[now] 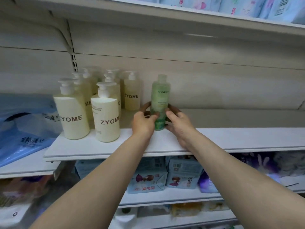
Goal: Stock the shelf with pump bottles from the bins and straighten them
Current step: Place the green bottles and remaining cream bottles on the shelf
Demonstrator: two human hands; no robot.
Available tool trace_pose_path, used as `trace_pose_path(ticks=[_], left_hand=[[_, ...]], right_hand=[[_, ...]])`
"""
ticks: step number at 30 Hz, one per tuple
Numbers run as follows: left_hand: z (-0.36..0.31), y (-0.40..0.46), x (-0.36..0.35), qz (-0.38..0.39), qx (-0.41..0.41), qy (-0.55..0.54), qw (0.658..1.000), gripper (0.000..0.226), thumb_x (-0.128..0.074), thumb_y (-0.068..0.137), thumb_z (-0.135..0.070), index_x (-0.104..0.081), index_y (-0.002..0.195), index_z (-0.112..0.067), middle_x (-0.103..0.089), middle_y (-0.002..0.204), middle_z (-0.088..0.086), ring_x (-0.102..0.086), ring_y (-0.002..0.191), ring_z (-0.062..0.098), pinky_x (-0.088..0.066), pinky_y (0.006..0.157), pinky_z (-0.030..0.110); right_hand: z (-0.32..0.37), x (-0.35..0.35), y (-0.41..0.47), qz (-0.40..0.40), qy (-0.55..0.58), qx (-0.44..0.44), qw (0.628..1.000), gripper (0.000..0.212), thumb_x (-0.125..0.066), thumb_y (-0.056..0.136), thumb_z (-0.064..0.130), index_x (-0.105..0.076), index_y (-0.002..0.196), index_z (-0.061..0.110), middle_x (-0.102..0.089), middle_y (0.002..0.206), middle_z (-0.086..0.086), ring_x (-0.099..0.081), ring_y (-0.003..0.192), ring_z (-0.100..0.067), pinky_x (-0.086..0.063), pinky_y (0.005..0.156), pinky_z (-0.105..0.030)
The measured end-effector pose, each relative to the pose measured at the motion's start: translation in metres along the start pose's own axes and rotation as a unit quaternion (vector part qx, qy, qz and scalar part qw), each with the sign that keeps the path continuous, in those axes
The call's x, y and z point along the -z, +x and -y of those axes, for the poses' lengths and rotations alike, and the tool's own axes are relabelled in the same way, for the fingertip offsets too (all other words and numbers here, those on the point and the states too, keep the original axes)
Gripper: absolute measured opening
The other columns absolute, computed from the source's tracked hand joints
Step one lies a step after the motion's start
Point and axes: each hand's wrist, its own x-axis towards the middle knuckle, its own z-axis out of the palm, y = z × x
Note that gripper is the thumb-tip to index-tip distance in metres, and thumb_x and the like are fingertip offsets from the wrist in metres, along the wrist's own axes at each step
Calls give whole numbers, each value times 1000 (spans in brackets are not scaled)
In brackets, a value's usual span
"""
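**Green bottle being set and squared on the shelf**

The step in hand looked like placement and straightening: a green bottle [159, 103] stood upright on the white shelf [105, 148], just right of the group of cream ZYOME pump bottles [92, 106] and apart from them. Its base appeared to rest on the shelf board, with its label roughly facing forward.

Both arms reached forward side by side over the shelf's front edge. The left hand [143, 122] gripped the bottle's lower left side, fingers curled round behind it and thumb in front. The right hand [177, 120] gripped the lower right side in the same way, so the bottle was pinched between them.

The next move probably called for a small turn or nudge to line the bottle up with its neighbours, then a gentle release so that it would not tip.
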Motion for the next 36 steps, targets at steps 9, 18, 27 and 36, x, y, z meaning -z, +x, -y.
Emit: trace_pose_path(ticks=[9,18,27,36], left_hand=[[7,55,-16,-90,2,73,993,23,-73,89,-26,-57,105,-28,-66,119,3,-59,102,20,-48,86,31],[13,85,-25,-102,-5,105,989,38,-64,97,-32,-60,134,-27,-62,136,0,-58,118,18,-39,92,26],[17,95,-29,-72,-39,118,990,49,-58,100,-33,-48,148,-27,-54,147,1,-49,135,22,-39,114,42],[25,102,-29,-46,-59,110,991,58,-61,98,-32,-40,153,-28,-50,150,-2,-46,137,19,-37,115,37]], right_hand=[[1,-21,54,-72,10,-63,995,23,-52,99,40,-71,103,29,-73,114,-2,-66,109,-14,-56,78,-27],[-7,-21,95,-27,12,-42,999,42,-33,106,46,-60,134,30,-73,92,2,-67,91,-9,-53,68,-22],[-9,-19,111,26,-28,-29,999,48,-21,108,46,-46,146,29,-62,108,5,-59,98,-8,-47,74,-23],[-11,-21,121,36,-43,-29,998,42,-24,108,45,-48,140,33,-59,122,1,-58,104,-13,-46,92,-31]])
